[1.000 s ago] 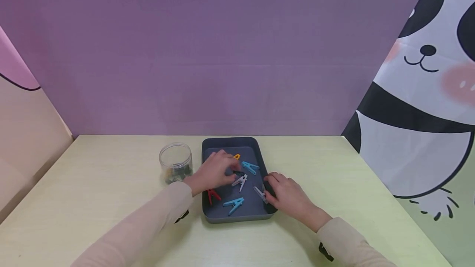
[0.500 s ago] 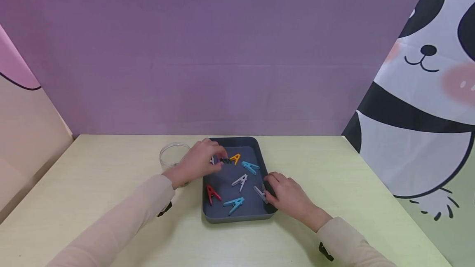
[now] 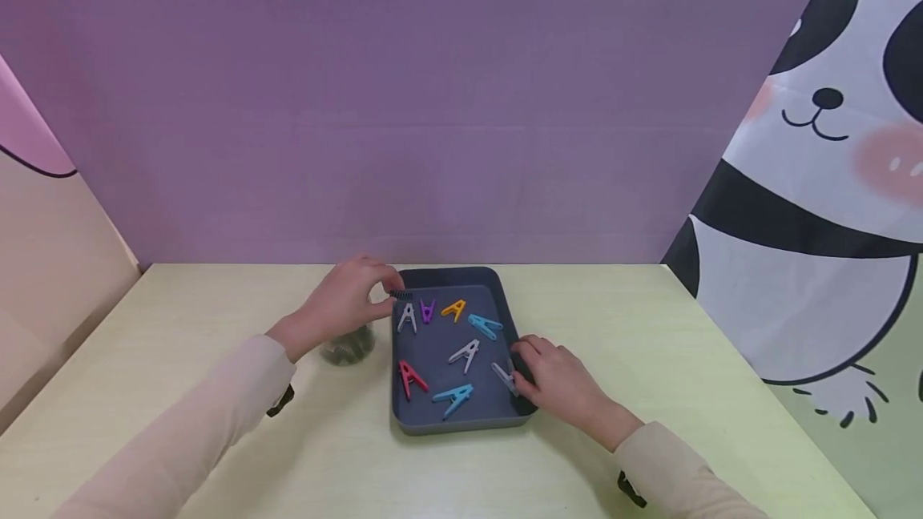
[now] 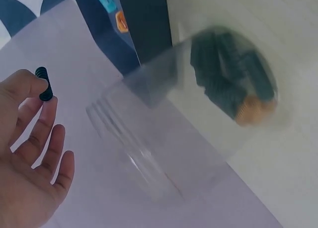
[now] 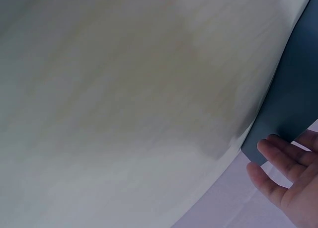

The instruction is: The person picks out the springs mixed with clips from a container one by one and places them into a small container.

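Between the thumb and index finger of my left hand [image 3: 342,303] is a small dark ribbed cylinder [image 4: 44,84], which looks like a coil spring. The hand is above the clear jar [image 3: 348,345], partly hiding it in the head view, near the tray's back left corner. Dark and orange ribbed pieces [image 4: 213,74] lie in the jar. My right hand [image 3: 558,379] holds the right edge of the dark grey tray [image 3: 469,424]. Inside the tray are several plastic clips, including a red clip [image 3: 411,379], a purple clip [image 3: 427,311] and an orange clip [image 3: 454,309].
More clips lie spread over the tray floor: blue clips [image 3: 454,397], a white clip [image 3: 465,354] and a grey clip [image 3: 503,377] beside my right fingers. A pale wooden table [image 3: 649,343] carries everything. Behind it hangs a purple backdrop [image 3: 404,102], with a panda-printed cloth [image 3: 815,295] to the right.
My left hand has lifted the ribbed cylinder out of the tray's middle and moved left to the jar, uncovering the white and purple clips. The right hand stays on the tray edge.
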Tool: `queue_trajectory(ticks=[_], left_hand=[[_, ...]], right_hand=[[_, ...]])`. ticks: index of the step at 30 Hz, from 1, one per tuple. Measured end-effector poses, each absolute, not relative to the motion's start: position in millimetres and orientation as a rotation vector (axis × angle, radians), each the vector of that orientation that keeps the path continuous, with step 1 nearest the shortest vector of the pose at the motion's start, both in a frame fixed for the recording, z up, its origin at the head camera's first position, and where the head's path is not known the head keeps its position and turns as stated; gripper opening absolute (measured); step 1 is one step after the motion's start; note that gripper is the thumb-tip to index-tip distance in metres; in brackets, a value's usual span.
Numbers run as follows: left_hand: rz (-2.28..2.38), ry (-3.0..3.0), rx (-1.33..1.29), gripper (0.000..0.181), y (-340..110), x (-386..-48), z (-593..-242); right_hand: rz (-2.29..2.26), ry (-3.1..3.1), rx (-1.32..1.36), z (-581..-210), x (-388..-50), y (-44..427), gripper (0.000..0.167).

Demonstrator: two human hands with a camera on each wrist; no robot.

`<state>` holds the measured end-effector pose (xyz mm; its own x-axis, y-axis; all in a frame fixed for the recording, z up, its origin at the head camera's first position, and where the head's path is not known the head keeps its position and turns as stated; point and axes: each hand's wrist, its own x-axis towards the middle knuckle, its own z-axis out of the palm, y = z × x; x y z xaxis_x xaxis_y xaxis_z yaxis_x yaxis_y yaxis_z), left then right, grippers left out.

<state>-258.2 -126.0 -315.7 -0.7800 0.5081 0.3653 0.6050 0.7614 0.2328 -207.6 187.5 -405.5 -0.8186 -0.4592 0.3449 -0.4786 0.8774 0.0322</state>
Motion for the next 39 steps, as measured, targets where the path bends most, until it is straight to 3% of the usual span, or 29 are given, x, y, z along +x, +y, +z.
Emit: queue_trajectory(ticks=[17,39], left_hand=[[-0.455,-2.617,-0.746,0.012,-176,-259,-321],[-0.387,-2.721,-0.732,0.016,-185,-265,-335]], right_hand=[[0.065,-2.709,0.698,-403,-207,187,0.032],[0.069,-2.687,0.718,-407,-208,189,0.031]])
